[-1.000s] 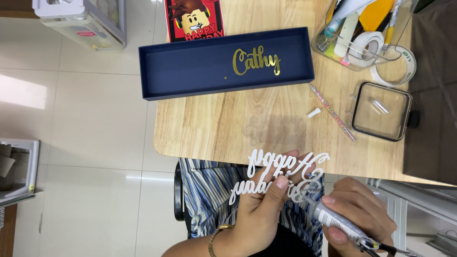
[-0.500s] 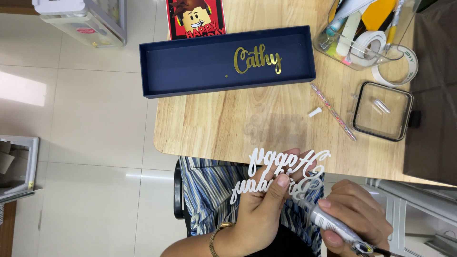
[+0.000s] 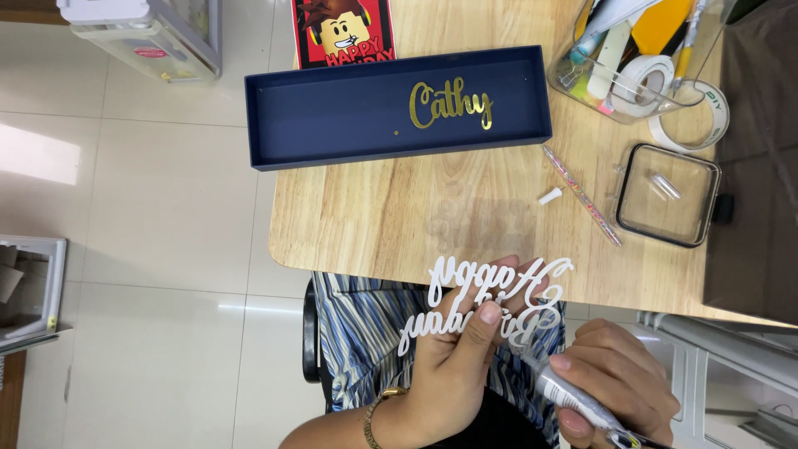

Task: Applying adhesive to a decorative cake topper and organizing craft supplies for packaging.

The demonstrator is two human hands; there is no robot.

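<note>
a light wooden table (image 3: pixel 374 216) is filling the centre and right of the frame, its rounded corner sitting at lower centre. pale, glossy floor tiles (image 3: pixel 150 216) are covering the left half, and a bright patch of light (image 3: pixel 37 154) is glinting at the left edge. a white cabinet (image 3: pixel 29 287) is showing at the lower left edge, a clear plastic storage bin (image 3: pixel 145 33) is standing at upper left, and white furniture (image 3: pixel 723 366) is peeking in at lower right
</note>
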